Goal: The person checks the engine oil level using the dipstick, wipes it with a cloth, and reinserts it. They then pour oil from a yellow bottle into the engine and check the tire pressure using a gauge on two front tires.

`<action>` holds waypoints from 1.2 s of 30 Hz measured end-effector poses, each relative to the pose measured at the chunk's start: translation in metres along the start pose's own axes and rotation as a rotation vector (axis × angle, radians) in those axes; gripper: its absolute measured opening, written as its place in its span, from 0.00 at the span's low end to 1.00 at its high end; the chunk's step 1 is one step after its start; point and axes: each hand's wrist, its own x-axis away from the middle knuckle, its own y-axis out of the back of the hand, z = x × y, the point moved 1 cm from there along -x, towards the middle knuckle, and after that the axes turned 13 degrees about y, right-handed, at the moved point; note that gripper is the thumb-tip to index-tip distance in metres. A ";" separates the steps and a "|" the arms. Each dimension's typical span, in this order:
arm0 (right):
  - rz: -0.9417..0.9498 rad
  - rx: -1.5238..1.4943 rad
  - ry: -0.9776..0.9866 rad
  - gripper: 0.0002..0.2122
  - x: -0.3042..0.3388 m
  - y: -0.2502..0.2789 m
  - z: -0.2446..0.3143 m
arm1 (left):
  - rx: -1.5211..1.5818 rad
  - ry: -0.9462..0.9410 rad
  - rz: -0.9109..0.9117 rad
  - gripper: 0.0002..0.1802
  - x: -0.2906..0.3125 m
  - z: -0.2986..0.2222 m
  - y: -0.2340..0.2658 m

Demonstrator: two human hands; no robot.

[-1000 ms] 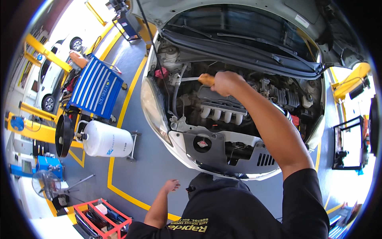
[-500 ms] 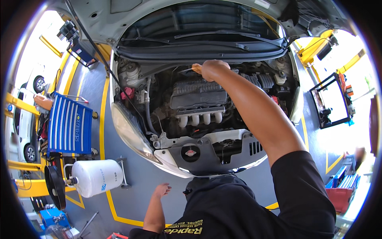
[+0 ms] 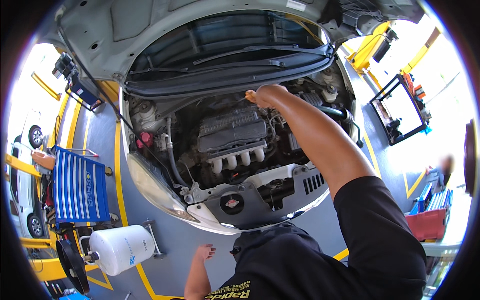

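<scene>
My right arm reaches over the open engine bay of a white car. At the back edge of the engine (image 3: 231,134), my right hand (image 3: 269,95) is closed. A small orange-tan patch shows at its fingertips, with a thin pale line beyond it. Whether that is a tool or something else, I cannot make out. Below and left of the front bumper, my left hand (image 3: 205,252) hangs over the floor, holding nothing, fingers loosely apart.
The raised hood (image 3: 165,22) overhangs the bay, held by a prop rod (image 3: 100,87) on the left. At left stand a blue tool cabinet (image 3: 82,185) and a white tank (image 3: 125,249). A red toolbox (image 3: 425,224) is at right, near another person (image 3: 444,170).
The view has shifted, so the car sits further left and tilted. My right hand stays at the engine's back edge. My left hand still hangs low, holding nothing.
</scene>
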 end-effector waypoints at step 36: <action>-0.143 -0.199 -0.393 0.14 0.156 -0.105 -0.363 | 0.019 -0.071 -0.123 0.37 0.033 -0.021 -0.062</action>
